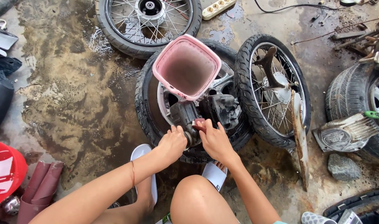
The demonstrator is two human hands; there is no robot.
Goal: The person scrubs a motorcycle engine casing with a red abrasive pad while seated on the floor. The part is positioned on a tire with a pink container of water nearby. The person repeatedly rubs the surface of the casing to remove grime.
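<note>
Head view, landmark: the black tyre (150, 108) lying flat on the wet concrete floor (73, 95), mid-frame.
Metal part: a dark, greasy engine-like part (216, 110) rests on the wheel inside that tyre, at its near side.
Left hand: the left hand (171, 144) is at the near rim of the tyre, its grip closed around the left end of the metal part; a thin bangle sits on that forearm.
Right hand: the right hand (214, 139) lies just beside the left, over the same part, fingers curled and pinching a small reddish-brown piece (199, 125) against it; whether that piece is cloth or abrasive paper cannot be told.
Pink bucket: a pink plastic bucket (186, 66) stands on the far half of the tyre, touching the metal part, mouth tilted toward the camera.
Spoked wheel, right: a spoked wheel (272, 89) leans against the right side of the tyre, a rusty flat bar (299, 141) propped across it.
Spoked wheel, far: another spoked wheel (150, 23) lies just beyond the tyre.
Feet: white sandals (141, 166) on the floor just nearer than the tyre, a bare knee between the forearms.
Left of tyre, well apart: a red plastic basket (4, 172) and rolled brown sheets (42, 182).
Right of tyre, well apart: a grey stone (343, 167) and a car tyre (359, 97).
</note>
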